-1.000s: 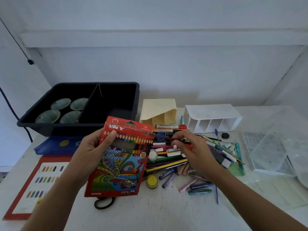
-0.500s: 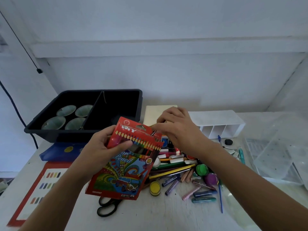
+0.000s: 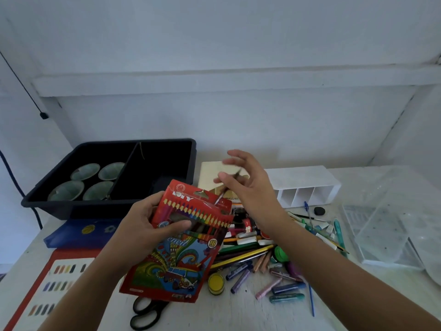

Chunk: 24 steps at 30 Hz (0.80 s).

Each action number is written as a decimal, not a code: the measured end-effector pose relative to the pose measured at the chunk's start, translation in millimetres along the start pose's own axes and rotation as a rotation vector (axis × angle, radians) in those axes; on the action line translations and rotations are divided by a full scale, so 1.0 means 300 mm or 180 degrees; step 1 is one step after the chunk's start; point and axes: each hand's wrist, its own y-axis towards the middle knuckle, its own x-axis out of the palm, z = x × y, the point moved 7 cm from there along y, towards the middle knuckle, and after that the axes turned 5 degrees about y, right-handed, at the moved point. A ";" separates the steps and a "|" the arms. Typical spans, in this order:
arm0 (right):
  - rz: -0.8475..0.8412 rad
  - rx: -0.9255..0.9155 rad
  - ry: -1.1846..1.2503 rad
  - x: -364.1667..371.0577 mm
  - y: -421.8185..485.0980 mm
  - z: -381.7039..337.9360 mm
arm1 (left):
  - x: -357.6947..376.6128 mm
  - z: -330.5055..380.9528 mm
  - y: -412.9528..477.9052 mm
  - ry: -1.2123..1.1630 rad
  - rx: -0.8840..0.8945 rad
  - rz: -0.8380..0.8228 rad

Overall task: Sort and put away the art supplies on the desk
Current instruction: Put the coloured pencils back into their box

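- Holding the coloured-pencil box (image 3: 188, 244) above the near middle of the desk (image 3: 238, 314), the left hand (image 3: 143, 232) grips its left edge, thumb across the window on the front.
- Half a second ago the right hand (image 3: 253, 194) was curled low over the box top; now it is higher, fingers fanned, thumb and a finger pinching a thin pencil (image 3: 226, 188) that is blurred.
- The pencil slants down and left, its lower tip at the box's top flap.
- The box's long axis runs from near-left to far-right, flap end away from the person, printed face up toward the camera.
- Just right of the box lies a heap of crayons and pencils (image 3: 250, 254), with a yellow paint pot (image 3: 216, 283) at its near edge.
- Black scissors (image 3: 148, 314) show partly from under the box's near end.
- Behind stand a black divided tray (image 3: 194, 149) holding four bowls (image 3: 90, 168), a cream box (image 3: 210, 175) and a white organiser (image 3: 305, 185).
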 end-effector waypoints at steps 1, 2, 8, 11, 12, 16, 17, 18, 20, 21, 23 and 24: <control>0.0064 0.0214 0.0182 -0.003 0.000 0.016 | 0.001 0.002 0.003 0.0001 0.0005 -0.0003; 0.0051 0.0323 0.0185 -0.001 -0.003 0.023 | 0.003 0.005 0.006 0.0002 0.0005 -0.0009; -0.0451 0.0442 -0.0119 0.061 -0.041 0.032 | 0.027 0.023 0.008 0.0104 0.0015 0.0008; -0.0689 0.0678 -0.0476 0.080 -0.063 0.050 | 0.036 0.031 0.008 -0.0027 -0.0007 0.0064; -0.0588 0.0704 -0.0459 0.069 -0.065 0.056 | 0.036 0.034 0.008 -0.0059 -0.0023 0.0086; 0.0082 0.0403 -0.0251 0.000 -0.074 0.054 | 0.045 0.037 0.002 -0.0055 -0.0074 0.0066; 0.0130 0.0310 -0.0209 -0.007 -0.078 0.054 | 0.045 0.035 0.001 -0.0059 -0.0089 0.0064; 0.0144 0.0265 -0.0195 -0.008 -0.084 0.056 | 0.044 0.032 -0.001 -0.0067 -0.0104 0.0075; 0.0074 0.0224 -0.0265 0.006 -0.094 0.058 | 0.042 0.025 -0.002 -0.0084 -0.0117 0.0111; -0.0008 0.0182 -0.0359 0.017 -0.098 0.058 | 0.040 0.022 -0.003 -0.0089 -0.0114 0.0124; -0.0163 0.0127 -0.0529 0.036 -0.107 0.067 | 0.040 0.016 -0.005 -0.0079 -0.0108 0.0113; -0.0191 0.0136 -0.0592 0.037 -0.112 0.073 | 0.040 0.010 -0.007 -0.0081 -0.0109 0.0098</control>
